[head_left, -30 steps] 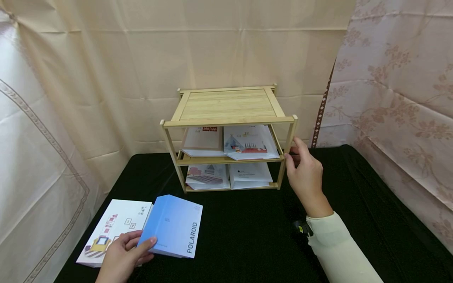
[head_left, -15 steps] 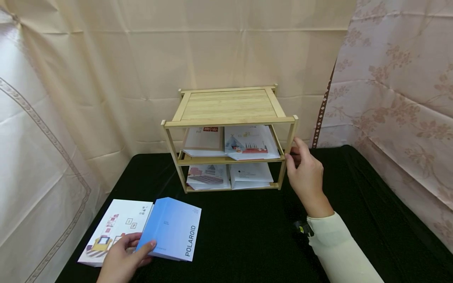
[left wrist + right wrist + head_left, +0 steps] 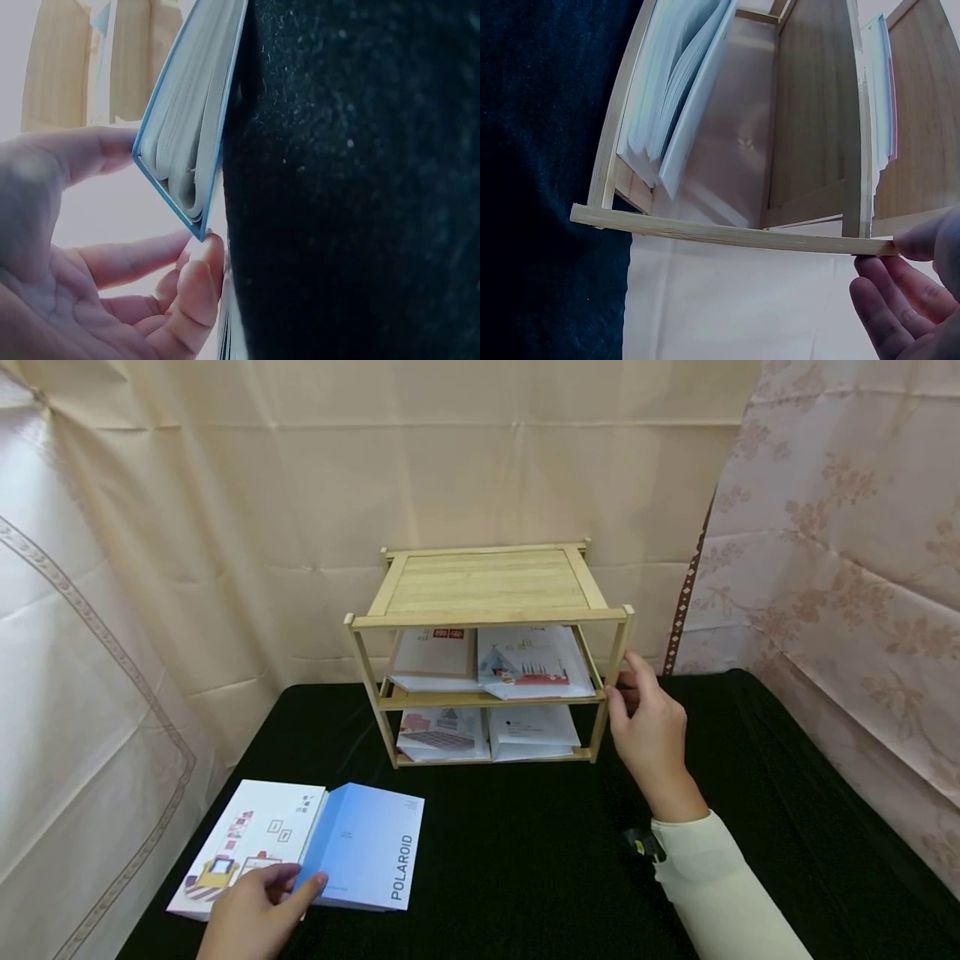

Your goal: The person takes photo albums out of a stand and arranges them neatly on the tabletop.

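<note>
My left hand (image 3: 251,906) grips the spine edge of a blue photo album (image 3: 371,852) marked POLAROID, thumb on its cover. In the left wrist view the album's (image 3: 191,112) spine lies between thumb and fingers, its page ends facing the camera. Beside it on the left, partly behind that hand, lies a white album (image 3: 273,814) with a yellow armchair picture. My right hand (image 3: 648,735) pinches the right front post of a wooden shelf rack (image 3: 491,581); the right wrist view shows the thumb and fingers (image 3: 885,315) on opposite sides of this post (image 3: 742,238).
Two white albums lie side by side on the rack's middle tier, one with a tent picture (image 3: 532,664). Its bottom tier holds a pair more, such as the left one (image 3: 442,731). Black cloth (image 3: 495,852) covers the table. Beige curtains (image 3: 465,460) hang behind.
My left hand has moved slightly left and down with the blue album, which now lies flatter beside the white one. The right hand stays on the post.
</note>
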Demonstrator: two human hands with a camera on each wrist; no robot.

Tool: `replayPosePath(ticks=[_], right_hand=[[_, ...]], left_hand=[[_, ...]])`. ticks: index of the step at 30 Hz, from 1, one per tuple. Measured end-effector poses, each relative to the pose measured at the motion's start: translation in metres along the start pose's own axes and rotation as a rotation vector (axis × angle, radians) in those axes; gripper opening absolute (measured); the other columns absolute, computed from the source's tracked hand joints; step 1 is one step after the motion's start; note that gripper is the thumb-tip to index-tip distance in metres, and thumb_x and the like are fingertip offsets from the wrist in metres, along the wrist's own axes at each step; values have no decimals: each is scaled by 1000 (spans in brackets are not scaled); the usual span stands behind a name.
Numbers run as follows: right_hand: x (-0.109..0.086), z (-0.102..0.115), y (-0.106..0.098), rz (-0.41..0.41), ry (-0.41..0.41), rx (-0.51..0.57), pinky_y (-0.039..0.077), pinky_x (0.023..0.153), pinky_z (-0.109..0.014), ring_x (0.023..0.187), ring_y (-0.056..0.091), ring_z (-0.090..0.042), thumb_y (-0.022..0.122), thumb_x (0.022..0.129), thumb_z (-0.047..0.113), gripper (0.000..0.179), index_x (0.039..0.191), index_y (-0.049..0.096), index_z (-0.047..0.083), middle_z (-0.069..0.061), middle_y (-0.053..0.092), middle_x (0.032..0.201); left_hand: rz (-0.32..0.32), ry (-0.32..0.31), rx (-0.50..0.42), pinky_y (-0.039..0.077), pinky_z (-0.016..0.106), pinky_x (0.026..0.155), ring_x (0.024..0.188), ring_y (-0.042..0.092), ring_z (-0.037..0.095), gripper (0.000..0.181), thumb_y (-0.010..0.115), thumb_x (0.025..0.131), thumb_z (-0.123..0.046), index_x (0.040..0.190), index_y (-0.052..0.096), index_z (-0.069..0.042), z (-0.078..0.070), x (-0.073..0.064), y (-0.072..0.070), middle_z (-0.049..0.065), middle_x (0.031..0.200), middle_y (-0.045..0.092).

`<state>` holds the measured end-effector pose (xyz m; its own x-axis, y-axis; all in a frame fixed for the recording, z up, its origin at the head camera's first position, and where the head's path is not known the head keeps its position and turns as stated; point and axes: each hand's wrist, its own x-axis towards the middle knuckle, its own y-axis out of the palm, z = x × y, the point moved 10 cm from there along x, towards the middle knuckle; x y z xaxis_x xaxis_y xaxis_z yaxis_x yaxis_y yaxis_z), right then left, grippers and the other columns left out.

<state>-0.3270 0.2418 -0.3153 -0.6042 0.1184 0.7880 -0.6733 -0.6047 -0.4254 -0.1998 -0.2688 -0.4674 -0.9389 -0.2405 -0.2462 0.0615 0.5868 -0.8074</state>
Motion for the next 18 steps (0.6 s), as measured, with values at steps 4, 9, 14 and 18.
replayPosePath(ticks=[4, 9, 14, 18], right_hand=[[-4, -2, 1, 5, 9, -2, 62, 68, -49, 79, 75, -33, 75, 93, 5, 57, 145, 54, 9, -19, 76, 107], [-6, -3, 0, -5, 11, -3, 62, 68, -49, 78, 75, -33, 76, 93, 5, 56, 144, 55, 9, -19, 76, 106], [-3, -1, 1, -10, 10, 2, 61, 69, -50, 79, 75, -32, 75, 93, 6, 56, 145, 55, 10, -18, 77, 106], [-1, 0, 1, -9, 9, 6, 62, 69, -50, 78, 75, -32, 76, 92, 6, 57, 146, 55, 11, -18, 77, 106]], left_hand=[[11, -17, 7, 55, 32, 72, 81, 63, 14, 85, 71, 88, -64, 125, 64, 12, 3, -1, 3, 4, 91, 68], [26, -18, 43, 57, 35, 75, 83, 65, 15, 70, 73, 92, -51, 125, 65, 10, 4, 0, 5, 3, 93, 70], [31, -21, 45, 57, 36, 75, 84, 66, 15, 69, 73, 93, -50, 126, 64, 10, 5, 1, 5, 4, 95, 70], [43, -20, 37, 57, 35, 75, 84, 66, 15, 69, 72, 93, -50, 126, 64, 10, 3, 1, 6, 4, 94, 70]])
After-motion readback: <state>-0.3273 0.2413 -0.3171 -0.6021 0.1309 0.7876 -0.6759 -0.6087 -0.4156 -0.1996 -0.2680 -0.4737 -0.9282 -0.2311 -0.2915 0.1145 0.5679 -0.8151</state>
